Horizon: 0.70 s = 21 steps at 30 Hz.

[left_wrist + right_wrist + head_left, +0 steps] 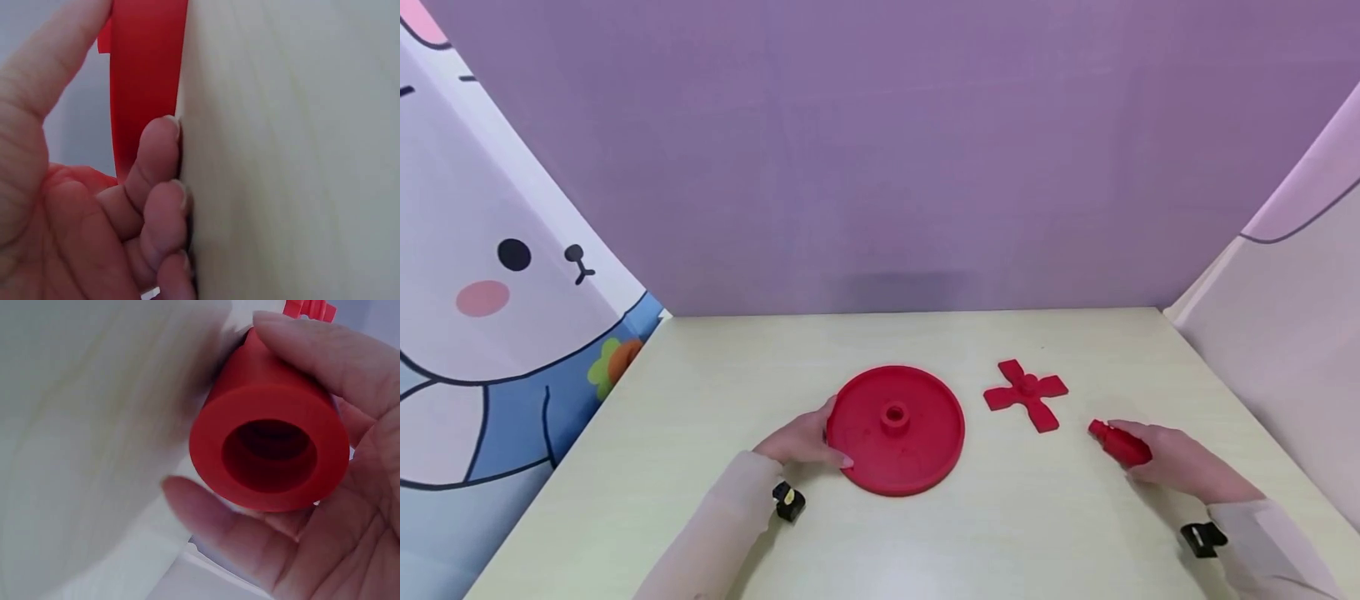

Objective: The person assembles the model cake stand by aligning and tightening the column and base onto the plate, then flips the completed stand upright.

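Jutting leftward and slightly ahead from the right grip point(1168, 457), a red bottle-shaped piece point(1126, 447) is grasped about its wide body. Its long axis is kept roughly in line with the right forearm: the narrow end is turned away from the wrist, about toward a red four-armed cross point(1027, 390), and the wide end is turned back toward the palm. It is held low over the counter point(1000, 525); whether the counter is touched cannot be told. By the right wrist view, a round bore is opened in the wide end; a stepped inner wall can be seen within, and the deeper part is lost in shadow.

Just beyond the narrow end, to the left and ahead of the right grip, the cross is laid flat, with a small knob at its centre. It is approached more closely by the right grip than by the left grip point(803, 437).

Farther left, well apart from the right grip, a shallow red disc point(917, 462) is clasped at its near-left edge by the left grip, the thumb being laid over the rim and the fingers set against the side. Inside the rim, a holed hub point(895, 418) is raised at the centre.
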Motion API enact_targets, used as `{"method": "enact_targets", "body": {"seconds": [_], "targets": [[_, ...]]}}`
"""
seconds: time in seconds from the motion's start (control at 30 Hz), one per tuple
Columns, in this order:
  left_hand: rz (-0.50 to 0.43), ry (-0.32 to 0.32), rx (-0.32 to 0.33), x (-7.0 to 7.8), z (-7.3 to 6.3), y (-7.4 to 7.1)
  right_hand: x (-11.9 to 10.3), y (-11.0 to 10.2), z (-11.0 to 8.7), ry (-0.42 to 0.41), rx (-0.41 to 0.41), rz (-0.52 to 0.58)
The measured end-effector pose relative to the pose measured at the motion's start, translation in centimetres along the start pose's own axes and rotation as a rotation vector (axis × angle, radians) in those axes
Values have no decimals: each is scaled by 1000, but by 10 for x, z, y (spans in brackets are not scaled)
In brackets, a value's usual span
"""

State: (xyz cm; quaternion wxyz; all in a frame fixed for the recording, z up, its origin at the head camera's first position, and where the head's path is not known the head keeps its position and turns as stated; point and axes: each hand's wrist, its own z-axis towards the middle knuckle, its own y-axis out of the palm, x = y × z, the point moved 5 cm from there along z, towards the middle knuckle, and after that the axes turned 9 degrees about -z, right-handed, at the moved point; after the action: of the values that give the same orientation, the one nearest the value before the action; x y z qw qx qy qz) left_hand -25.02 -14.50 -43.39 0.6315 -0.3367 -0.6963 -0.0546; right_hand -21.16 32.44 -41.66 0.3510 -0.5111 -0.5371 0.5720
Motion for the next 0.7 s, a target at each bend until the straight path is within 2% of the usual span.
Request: {"method": "enact_targets", "body": {"seconds": [0.23, 0.47, 0.7], "targets": [[-16, -41, 11, 1, -1, 1, -3, -3, 2, -10, -11, 11], [16, -29, -4, 5, -2, 2, -15, -14, 2, -74, 93, 24], [1, -39, -14, 4, -2, 2, -32, -26, 4, -112, 124, 77]]}}
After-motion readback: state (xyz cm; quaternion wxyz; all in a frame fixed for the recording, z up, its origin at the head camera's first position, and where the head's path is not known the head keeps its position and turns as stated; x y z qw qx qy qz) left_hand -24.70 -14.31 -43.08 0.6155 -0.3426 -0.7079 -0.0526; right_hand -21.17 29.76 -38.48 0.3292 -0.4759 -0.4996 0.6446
